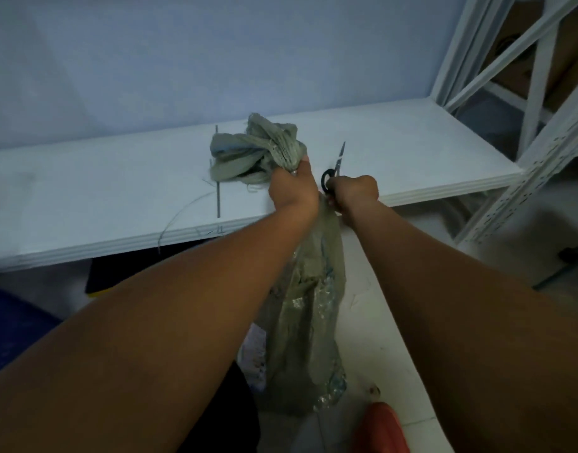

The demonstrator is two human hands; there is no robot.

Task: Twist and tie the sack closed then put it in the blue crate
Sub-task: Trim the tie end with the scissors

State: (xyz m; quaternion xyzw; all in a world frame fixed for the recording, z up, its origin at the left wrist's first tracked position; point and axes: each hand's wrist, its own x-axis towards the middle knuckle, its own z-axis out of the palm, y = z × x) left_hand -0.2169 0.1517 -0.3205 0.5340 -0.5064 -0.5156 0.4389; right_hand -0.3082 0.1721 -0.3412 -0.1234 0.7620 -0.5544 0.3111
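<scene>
Head view is showing both bare arms reaching forward over the edge of a white board desk [85,197], working on a grey-green woven plastic sack [309,305]. The sack is hanging from the hands down toward the pale floor, its lower end reaching near a red shoe-like object [380,426] at the bottom edge, while its gathered mouth is bunching up above the left hand and resting over the desk top. The left hand [292,188] is clamping its fingers tightly around the neck of the sack, thumb pointing up against the bunched fabric; this is probably keeping the twist from unwinding while the tie is being made. The right hand [354,192] is sitting just beside it, fist pressed together at the neck; what it is pinching is hidden, though it seems to be pulling a tie or the fabric sideways. A pair of black-handled scissors [335,168] is lying on the desk just behind the right hand, likely kept close for cutting string. A thin dark rod [218,191] is lying on the desk to the left of the bunched mouth.

The sack is looking thin, crinkled and semi-transparent, with loose threads fraying from its mouth and trailing over the desk edge. Its body is narrowing sharply at the neck, so the twisting appears largely done and the tying is in hand. A dark blue shape [10,325] is showing at the left edge, possibly the crate, but I cannot tell.
</scene>
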